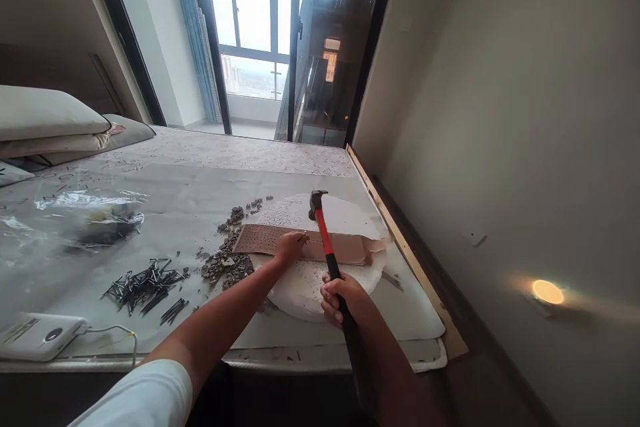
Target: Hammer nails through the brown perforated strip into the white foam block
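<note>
Hammer (323,233), red-shafted with a dark head, stood over a brown perforated strip (310,245) on the bed; that was where the work sat. Noted left to right.

Far left: pillows (50,121) stacked at the head of the bed (200,147), whose top was covered by a pale sheet. A white power bank (37,335) lay at the near edge with a cable running off it. Beside it, a crumpled clear plastic bag (95,217), contents dark and unclear.

Next, a loose heap of dark nails (145,285), with a smaller bunch just beside it. Then a scatter of small grey bits (227,257) trailing up toward the strip.

Centre: the strip rested across a white round foam slab (305,280) (its surface pitted with small holes). Left hand (291,244) pressed fingertips down on the strip's near edge; whether it pinched anything I could not tell. Right hand (343,298) had its grip clenched around the hammer's shaft where red met black, head raised just above the strip's far edge.

Right: a wooden batten (400,240) along the bed's edge, then a bare wall with a small lit lamp (547,291).
</note>
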{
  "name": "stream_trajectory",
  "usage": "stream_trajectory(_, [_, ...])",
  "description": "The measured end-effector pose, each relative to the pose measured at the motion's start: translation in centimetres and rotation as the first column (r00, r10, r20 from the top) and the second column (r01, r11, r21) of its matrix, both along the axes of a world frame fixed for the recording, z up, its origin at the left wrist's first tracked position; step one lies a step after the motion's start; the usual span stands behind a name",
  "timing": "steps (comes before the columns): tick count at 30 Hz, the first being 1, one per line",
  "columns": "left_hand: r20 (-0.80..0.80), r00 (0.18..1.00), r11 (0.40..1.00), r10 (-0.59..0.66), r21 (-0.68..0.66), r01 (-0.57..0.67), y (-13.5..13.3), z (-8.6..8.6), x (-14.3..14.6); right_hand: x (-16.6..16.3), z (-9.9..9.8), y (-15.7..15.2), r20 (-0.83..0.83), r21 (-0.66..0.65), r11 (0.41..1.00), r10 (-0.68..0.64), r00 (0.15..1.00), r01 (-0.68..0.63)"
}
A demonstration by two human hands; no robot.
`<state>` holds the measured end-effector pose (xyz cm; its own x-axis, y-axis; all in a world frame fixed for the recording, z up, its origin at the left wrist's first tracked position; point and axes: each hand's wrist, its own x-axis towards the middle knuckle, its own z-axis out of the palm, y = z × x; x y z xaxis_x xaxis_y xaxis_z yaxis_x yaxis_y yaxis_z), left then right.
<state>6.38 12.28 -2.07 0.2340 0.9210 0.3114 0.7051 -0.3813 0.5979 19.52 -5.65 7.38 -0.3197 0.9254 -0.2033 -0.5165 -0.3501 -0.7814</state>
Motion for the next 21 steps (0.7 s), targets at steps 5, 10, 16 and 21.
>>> stream_trajectory(5, [0.002, 1.0, 1.0, 0.0, -0.026, 0.0, 0.2, 0.2, -0.2, 0.4, -1.3, -0.1, -0.012, -0.039, 0.999, 0.004, 1.0, -0.004])
stream_trajectory(10, [-0.052, 0.998, 1.0, 0.024, 0.003, -0.024, 0.7, -0.3, -0.2, 0.5, -1.3, 0.1, 0.001, -0.015, 1.0, 0.01, 1.0, -0.01])
stream_trajectory(16, [-0.062, 0.997, 0.999, 0.036, 0.033, -0.034, 0.5, -0.2, 0.1, 0.6, -1.1, -0.3, 0.036, -0.027, 0.998, 0.06, 0.998, -0.059])
stream_trajectory(21, [-0.079, 0.996, 0.999, 0.037, 0.033, -0.035, 0.2, 0.0, 0.0, 0.6, -1.0, -0.5, 0.008, -0.004, 0.998, 0.068, 0.998, -0.068])
